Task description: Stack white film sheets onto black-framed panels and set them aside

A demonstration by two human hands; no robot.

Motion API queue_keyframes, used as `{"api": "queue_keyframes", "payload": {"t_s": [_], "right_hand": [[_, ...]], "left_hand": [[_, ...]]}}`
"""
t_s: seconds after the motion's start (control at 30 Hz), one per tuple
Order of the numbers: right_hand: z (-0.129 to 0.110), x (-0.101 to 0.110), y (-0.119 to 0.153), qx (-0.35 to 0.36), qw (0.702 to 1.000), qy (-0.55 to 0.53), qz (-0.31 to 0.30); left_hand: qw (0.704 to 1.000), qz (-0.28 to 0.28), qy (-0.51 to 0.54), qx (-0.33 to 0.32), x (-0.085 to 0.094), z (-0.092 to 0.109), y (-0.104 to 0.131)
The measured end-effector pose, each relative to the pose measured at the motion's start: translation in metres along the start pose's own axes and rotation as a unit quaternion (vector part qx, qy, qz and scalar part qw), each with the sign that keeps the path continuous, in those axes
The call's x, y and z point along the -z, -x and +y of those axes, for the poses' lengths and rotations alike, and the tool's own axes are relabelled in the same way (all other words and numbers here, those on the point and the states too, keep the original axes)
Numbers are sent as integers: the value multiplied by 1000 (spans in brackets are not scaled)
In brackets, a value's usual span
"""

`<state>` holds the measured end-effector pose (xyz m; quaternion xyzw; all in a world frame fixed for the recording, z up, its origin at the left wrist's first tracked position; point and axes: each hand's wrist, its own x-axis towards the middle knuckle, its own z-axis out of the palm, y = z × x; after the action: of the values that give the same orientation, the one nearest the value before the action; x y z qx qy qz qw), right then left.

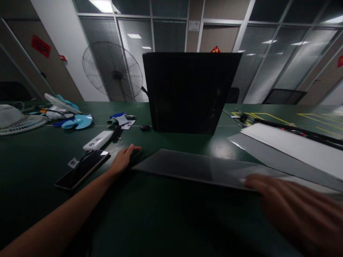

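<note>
A thin grey see-through sheet (187,166) is tilted above the green table, its near edge raised. My right hand (292,207), blurred by motion, pinches the sheet's near edge toward its right end. My left hand (123,159) is beside the sheet's left corner, apart from it, with fingers stretched out and nothing in them. To the left of that hand lie a dark smartphone (84,169) and a white handheld device (98,140). Behind the sheet stands a large black panel (190,92).
White and grey sheets (297,148) lie stacked at the right. Fan parts, including a light blue fan blade (77,122) and a round grille (24,124), are at the far left. A small black object (145,127) lies near the panel. A standing fan (114,71) is beyond the table (150,217).
</note>
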<state>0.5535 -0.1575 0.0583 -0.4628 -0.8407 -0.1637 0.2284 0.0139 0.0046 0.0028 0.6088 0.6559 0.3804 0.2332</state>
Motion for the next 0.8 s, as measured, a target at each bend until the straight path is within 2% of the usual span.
{"api": "queue_keyframes", "payload": {"t_s": [0.07, 0.1, 0.2, 0.27, 0.33, 0.4, 0.5, 0.57, 0.63, 0.67, 0.73, 0.8], "right_hand": [[-33, -31, -10, 91, 996, -19, 2], [-49, -45, -16, 113, 993, -26, -24], [-81, -76, -38, 122, 976, -62, -168], [-86, -84, -55, 116, 957, -98, -248], [-81, -86, -71, 106, 943, -134, -286], [-73, -86, -83, 97, 937, -166, -290], [-61, -90, -96, 96, 929, -218, -282], [-47, -96, -100, 95, 922, -250, -279], [-20, -101, -103, 60, 934, -251, -248], [-1, -105, -103, 28, 948, -233, -216], [51, -112, -97, -68, 980, -149, -115], [109, -121, -85, -145, 987, -43, -59]], "left_hand": [[998, 4, 60, -4, 0, -3, -2], [996, 2, 86, -8, 0, -4, -4], [990, 12, 138, -9, 0, -7, -5], [992, 19, 126, -1, 0, -6, -4], [997, 8, 73, 7, 2, -4, -1], [1000, -22, 12, -7, 2, -2, 2], [992, -68, -72, -75, 0, 0, 7], [982, -89, -122, -113, -2, 0, 9], [974, -105, -153, -129, -4, 0, 9], [972, -111, -161, -132, -5, 0, 10], [969, -118, -169, -133, -5, 0, 10], [968, -122, -174, -133, -5, 0, 9]]}}
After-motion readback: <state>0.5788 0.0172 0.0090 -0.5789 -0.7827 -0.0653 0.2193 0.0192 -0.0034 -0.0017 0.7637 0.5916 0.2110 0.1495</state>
